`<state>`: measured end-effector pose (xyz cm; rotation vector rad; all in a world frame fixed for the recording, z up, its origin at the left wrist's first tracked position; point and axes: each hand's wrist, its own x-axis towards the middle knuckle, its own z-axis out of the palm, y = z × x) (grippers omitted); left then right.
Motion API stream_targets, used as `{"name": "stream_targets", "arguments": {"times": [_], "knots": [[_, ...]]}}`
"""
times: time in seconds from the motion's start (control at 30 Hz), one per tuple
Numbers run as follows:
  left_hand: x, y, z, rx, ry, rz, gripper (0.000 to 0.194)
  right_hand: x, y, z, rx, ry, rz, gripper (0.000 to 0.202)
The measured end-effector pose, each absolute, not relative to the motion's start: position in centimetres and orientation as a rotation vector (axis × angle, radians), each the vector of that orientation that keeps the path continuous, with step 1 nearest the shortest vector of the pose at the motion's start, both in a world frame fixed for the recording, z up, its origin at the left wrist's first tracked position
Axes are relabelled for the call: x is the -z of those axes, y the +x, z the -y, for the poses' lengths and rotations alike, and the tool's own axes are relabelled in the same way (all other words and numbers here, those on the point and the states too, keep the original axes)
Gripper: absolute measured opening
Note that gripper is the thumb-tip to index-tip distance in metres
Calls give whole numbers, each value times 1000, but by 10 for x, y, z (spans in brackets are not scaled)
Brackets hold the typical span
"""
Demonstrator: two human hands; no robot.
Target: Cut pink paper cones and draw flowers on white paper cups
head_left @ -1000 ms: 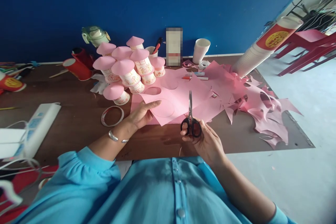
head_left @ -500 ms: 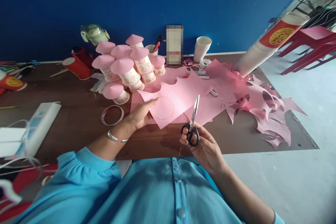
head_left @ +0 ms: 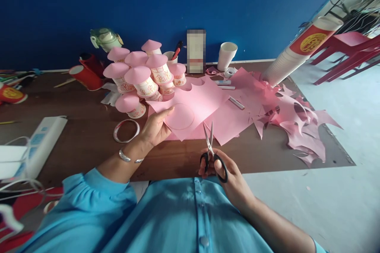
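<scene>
While the left hand point(head_left: 154, 128) pinches a pink sheet point(head_left: 192, 106), the right hand point(head_left: 233, 178), grip closed, holds partly opened scissors point(head_left: 209, 148).

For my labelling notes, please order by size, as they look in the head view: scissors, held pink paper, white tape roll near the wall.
1. Held pink paper
2. Scissors
3. White tape roll

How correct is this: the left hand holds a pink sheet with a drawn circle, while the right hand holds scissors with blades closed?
The blades are open, not closed, as the head view shows. The left hand does hold the pink sheet with a drawn circle, and the right hand holds the scissors.
</scene>
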<state>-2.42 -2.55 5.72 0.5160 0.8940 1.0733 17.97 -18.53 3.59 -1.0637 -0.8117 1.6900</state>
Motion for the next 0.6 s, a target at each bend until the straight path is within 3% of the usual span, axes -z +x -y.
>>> {"name": "stream_targets", "arguments": {"times": [0.6], "knots": [[-56,-21,42,-925,641,-964,18,-43,160,161,-1608,-1172,929,65]]}}
